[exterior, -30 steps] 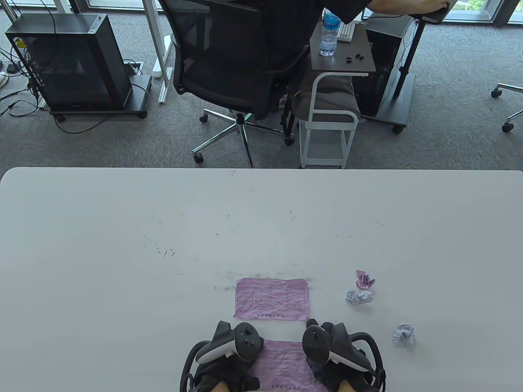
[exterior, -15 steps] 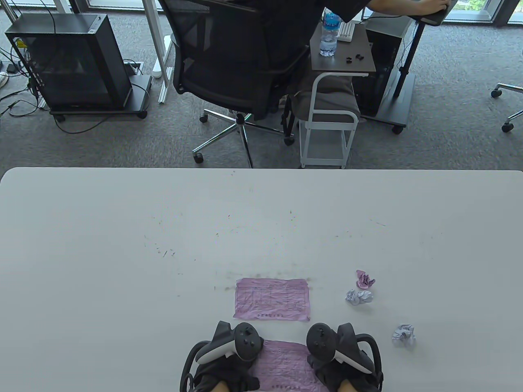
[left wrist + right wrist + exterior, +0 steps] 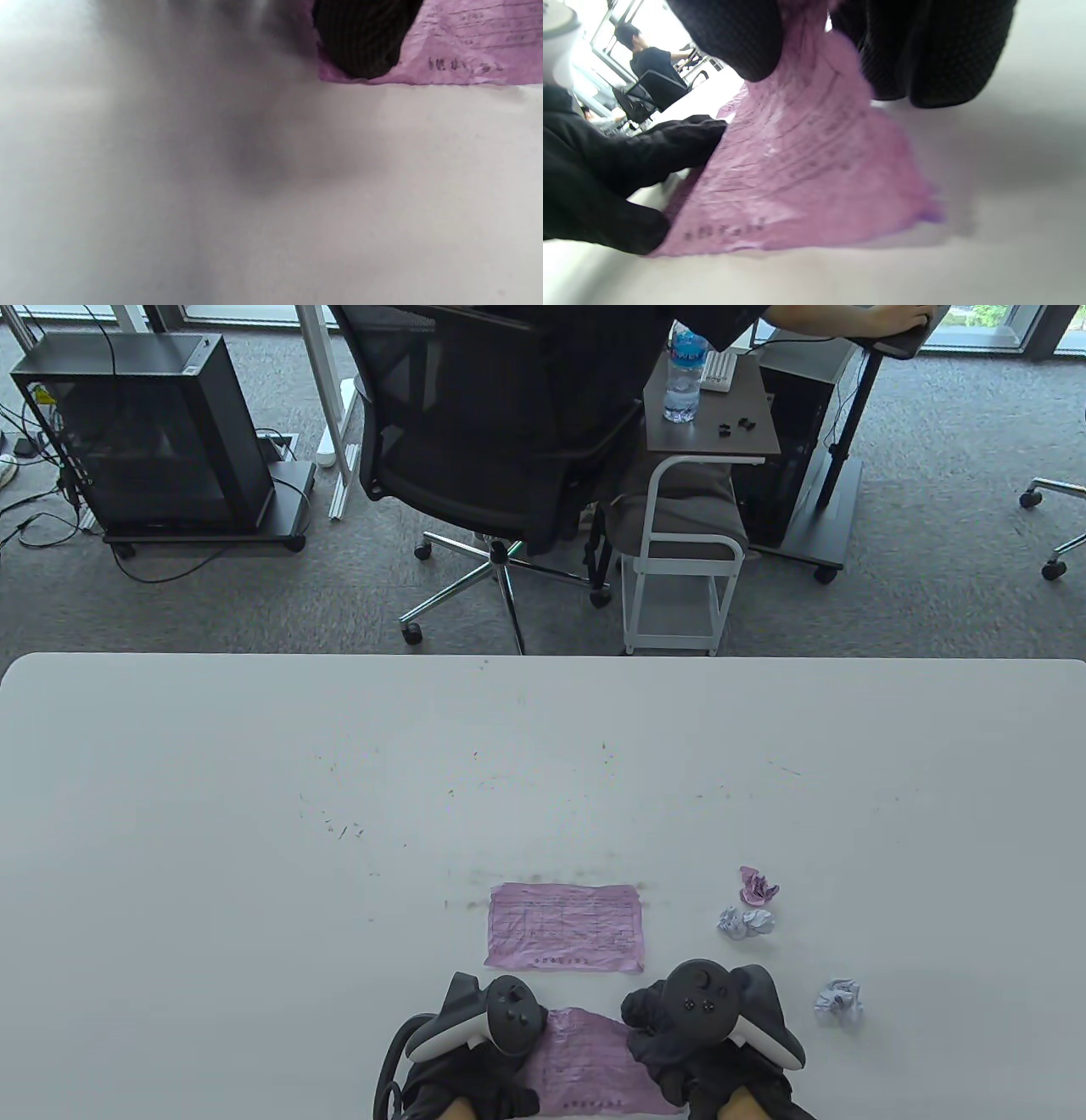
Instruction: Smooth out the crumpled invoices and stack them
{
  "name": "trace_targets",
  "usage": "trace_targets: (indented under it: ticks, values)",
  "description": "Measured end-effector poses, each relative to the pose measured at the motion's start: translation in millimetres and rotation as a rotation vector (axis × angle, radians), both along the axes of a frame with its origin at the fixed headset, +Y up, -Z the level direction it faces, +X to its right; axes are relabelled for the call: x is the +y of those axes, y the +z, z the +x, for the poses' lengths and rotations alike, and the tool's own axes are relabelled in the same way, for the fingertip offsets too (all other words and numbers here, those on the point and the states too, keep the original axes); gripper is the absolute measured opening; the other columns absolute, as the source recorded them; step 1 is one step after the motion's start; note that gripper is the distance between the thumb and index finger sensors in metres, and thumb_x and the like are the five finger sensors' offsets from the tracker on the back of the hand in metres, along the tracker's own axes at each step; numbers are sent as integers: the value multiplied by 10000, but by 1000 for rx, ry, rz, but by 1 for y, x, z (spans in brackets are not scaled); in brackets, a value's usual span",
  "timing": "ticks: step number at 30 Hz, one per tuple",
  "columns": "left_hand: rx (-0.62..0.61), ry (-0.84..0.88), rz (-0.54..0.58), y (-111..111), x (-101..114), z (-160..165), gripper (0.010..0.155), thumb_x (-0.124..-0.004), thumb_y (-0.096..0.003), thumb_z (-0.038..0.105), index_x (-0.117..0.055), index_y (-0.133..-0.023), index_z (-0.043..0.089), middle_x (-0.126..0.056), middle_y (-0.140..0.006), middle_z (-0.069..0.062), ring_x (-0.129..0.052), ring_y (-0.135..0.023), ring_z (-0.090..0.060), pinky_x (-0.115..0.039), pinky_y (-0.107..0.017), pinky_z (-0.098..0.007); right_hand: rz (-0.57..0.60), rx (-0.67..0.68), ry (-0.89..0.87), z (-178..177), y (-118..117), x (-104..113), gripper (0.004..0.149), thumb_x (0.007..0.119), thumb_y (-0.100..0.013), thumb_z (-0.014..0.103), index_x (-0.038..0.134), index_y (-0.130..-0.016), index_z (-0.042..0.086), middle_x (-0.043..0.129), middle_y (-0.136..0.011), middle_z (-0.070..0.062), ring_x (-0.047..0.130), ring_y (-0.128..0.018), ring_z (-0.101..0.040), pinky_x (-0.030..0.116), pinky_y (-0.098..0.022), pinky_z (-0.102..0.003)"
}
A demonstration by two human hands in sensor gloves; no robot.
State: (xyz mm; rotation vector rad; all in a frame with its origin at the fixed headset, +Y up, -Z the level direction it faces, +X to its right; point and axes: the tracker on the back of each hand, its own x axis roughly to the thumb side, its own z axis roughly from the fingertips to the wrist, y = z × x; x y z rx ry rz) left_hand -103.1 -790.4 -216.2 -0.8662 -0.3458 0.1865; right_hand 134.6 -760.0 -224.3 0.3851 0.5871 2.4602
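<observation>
The near pink invoice [image 3: 585,1060], just below the flattened invoice [image 3: 564,927], is pinched by right hand [image 3: 679,1027] fingers [image 3: 729,38] and pinned by the left hand [image 3: 475,1052]; transfer onto it is judged next.

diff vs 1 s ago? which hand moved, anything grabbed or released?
The right hand turned and shifted toward the table's far edge and slightly right; it now pinches the right edge of the near pink invoice and lifts that side off the table. The left hand stays pressing the sheet's left edge. The flattened invoice beyond it and the three crumpled balls stayed where they were.
</observation>
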Motion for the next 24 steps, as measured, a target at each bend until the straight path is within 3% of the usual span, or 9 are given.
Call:
trace_targets:
  ticks: [2, 4, 7, 10, 15, 18, 21, 24]
  values:
    - [1, 2, 0, 0, 0, 0, 829, -795, -558, 372, -172, -1095, 270, 80, -1056, -80, 83, -954, -497, -223, -633, -694, -23, -36, -37, 2, -1, -4, 698, 816, -523, 320, 406, -1019, 52, 732, -914, -270, 913, -628, -348, 872, -384, -433]
    - [0, 2, 0, 0, 0, 0, 830, -795, -557, 372, -172, -1095, 269, 79, -1056, -79, 83, -954, -497, -223, -634, -693, -56, -46, -11, 1, 0, -7, 782, 838, -510, 343, 356, -1040, 31, 767, -853, -162, 902, -579, -274, 862, -369, -405]
    - [0, 2, 0, 0, 0, 0, 828, -794, -558, 371, -172, -1095, 270, 80, -1056, -79, 83, -954, -497, -223, -633, -694, -60, -69, 59, 0, 0, -9, 771, 855, -501, 342, 396, -1041, 39, 786, -763, -75, 890, -541, -231, 857, -355, -395]
    - [0, 1, 0, 0, 0, 0, 830, -795, -557, 373, -172, -1095, 270, 80, -1056, -79, 83, -955, -497, -224, -634, -693, -45, -108, 119, -1, -1, -8, 629, 864, -495, 325, 567, -995, 85, 810, -687, -30, 897, -499, -207, 865, -337, -391]
    - [0, 1, 0, 0, 0, 0, 830, -795, -557, 374, -171, -1095, 271, 80, -1056, -78, 84, -955, -496, -224, -634, -692, -18, -157, 115, 5, 0, -5, 393, 847, -505, 319, 755, -867, 197, 791, -725, -58, 886, -555, -255, 859, -373, -431]
    - [0, 1, 1, 0, 0, 0, 830, -793, -558, 377, -169, -1095, 273, 83, -1055, -77, 85, -955, -494, -222, -634, -692, 5, -182, 80, 11, -1, -3, 384, 820, -512, 330, 762, -851, 161, 741, -893, -258, 887, -652, -376, 855, -410, -470]
    - [-1, -5, -1, 0, -1, 1, 839, -793, -557, 394, -159, -1093, 271, 87, -1052, -78, 88, -953, -496, -220, -634, -693, 56, -201, -32, 15, -1, 3, 402, 805, -507, 289, 745, -852, 90, 903, -763, -261, 1004, -525, -334, 913, -335, -433]
    - [-6, -13, 1, 0, -1, 1, 856, -793, -552, 413, -144, -1092, 265, 94, -1049, -82, 91, -951, -500, -220, -634, -696, 206, -197, -56, 12, 2, 14, 420, 820, -492, 255, 742, -859, 64, 984, -615, -145, 1041, -388, -240, 927, -252, -377]
